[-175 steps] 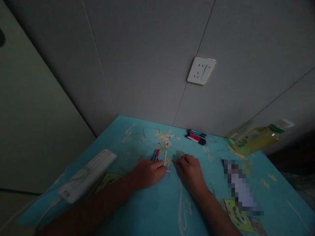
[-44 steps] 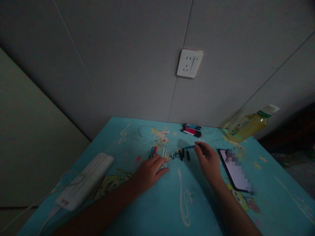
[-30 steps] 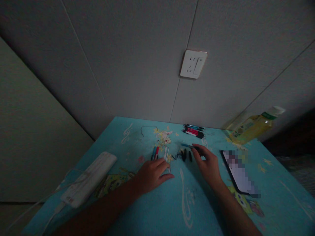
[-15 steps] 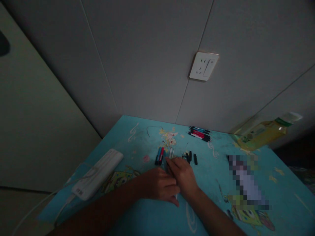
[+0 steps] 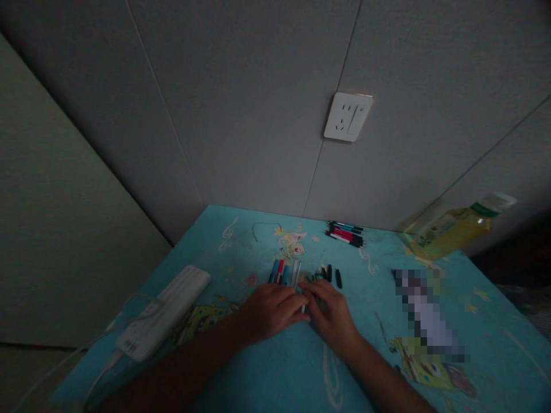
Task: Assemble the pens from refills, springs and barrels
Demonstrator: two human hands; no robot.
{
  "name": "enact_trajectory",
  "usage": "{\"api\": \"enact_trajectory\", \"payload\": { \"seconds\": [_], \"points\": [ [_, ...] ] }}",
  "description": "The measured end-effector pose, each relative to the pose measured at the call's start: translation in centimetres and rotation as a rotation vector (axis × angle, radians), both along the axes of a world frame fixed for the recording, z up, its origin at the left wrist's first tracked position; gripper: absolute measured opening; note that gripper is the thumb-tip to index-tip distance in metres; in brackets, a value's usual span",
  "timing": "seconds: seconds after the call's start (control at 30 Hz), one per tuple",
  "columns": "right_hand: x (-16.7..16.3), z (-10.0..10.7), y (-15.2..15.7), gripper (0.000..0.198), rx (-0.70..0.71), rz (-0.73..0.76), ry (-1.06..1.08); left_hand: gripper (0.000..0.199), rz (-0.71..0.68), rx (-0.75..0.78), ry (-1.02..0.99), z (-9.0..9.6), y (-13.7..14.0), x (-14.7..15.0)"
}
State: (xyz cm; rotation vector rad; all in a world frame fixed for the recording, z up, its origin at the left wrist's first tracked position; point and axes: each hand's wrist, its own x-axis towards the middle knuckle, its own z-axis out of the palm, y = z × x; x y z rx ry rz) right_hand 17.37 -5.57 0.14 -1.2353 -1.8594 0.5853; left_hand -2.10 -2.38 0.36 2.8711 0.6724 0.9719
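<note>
My left hand (image 5: pixel 273 310) is closed, its thumb and fingers pinching a slim whitish pen part (image 5: pixel 303 308), of which a short end shows. My right hand (image 5: pixel 333 312) meets it at the fingertips; its fingers are bent together, and what they hold is hidden. Just beyond the hands lie blue and red pen barrels (image 5: pixel 279 268), side by side. Clear tubes (image 5: pixel 295 271) lie to the right of them. Black pen caps (image 5: pixel 338 279) and other small dark parts (image 5: pixel 318 275) are scattered past my right hand.
A bundle of pens (image 5: pixel 345 234) lies near the wall. To the left is a white power strip (image 5: pixel 163 312) with cables. On the right are a bottle of yellow liquid (image 5: pixel 456 232) and a pixelated flat object (image 5: pixel 430 315). A socket (image 5: pixel 348 117) is on the wall.
My hands have drawn slightly apart, from overlapping to meeting at the fingertips. The left fingers have turned toward the right hand. The view has shifted a little.
</note>
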Motion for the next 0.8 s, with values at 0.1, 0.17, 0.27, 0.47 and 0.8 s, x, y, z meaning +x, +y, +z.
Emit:
{"api": "enact_trajectory", "payload": {
  "seconds": [0.1, 0.17, 0.27, 0.47, 0.8],
  "points": [
    [0.5, 0.8, -0.5, 0.021, -0.136, -0.028, 0.145, 0.023, 0.128, -0.033, 0.011, -0.1, 0.2, 0.1],
    [0.3, 1.1, -0.6, 0.021, -0.209, -0.019, 0.204, 0.022, 0.177, -0.037, 0.013, -0.3, 0.3, 0.1],
    [-0.1, 1.2, -0.7, 0.021, -0.260, -0.008, 0.239, 0.021, 0.205, -0.016, 0.003, -0.7, 0.4, 0.1],
    [-0.1, 1.2, -0.5, 0.021, -0.296, -0.013, 0.237, 0.022, 0.164, 0.028, -0.009, -0.8, 0.5, 0.0],
    [0.5, 1.1, 0.0, 0.025, -0.294, -0.064, 0.298, 0.039, 0.154, 0.050, -0.013, -0.3, 1.3, -0.5]
  ]
}}
